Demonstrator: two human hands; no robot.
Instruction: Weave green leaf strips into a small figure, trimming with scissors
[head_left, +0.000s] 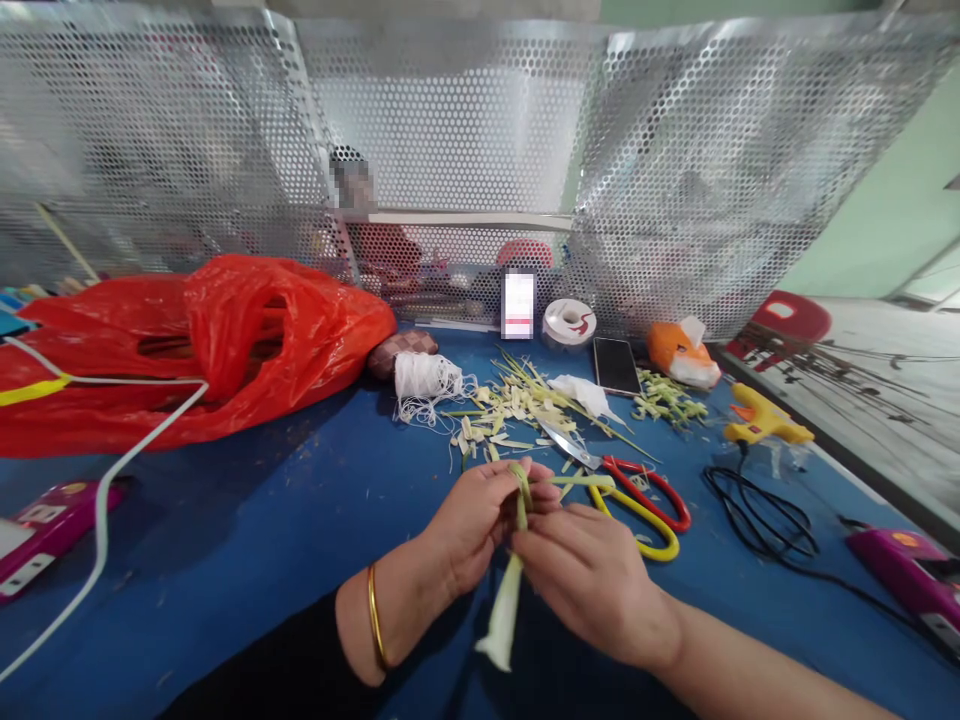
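My left hand, with a gold bangle at the wrist, pinches a pale green leaf-like strip near its upper part. A loop of the strip shows at the left fingertips. From below, my right hand grips the same strip with closed fingers. Its pale, wider end hangs down between the hands, and a narrow end sticks out to the right. Scissors with one red and one yellow handle lie just beyond my right hand. Cut pale green scraps are scattered in front of my hands.
A red plastic bag fills the left side, near a white string spool. Toward the back are a ribbon roll, phone and tissue pack. A yellow glue gun with black cord lies right. Perforated sheeting stands behind.
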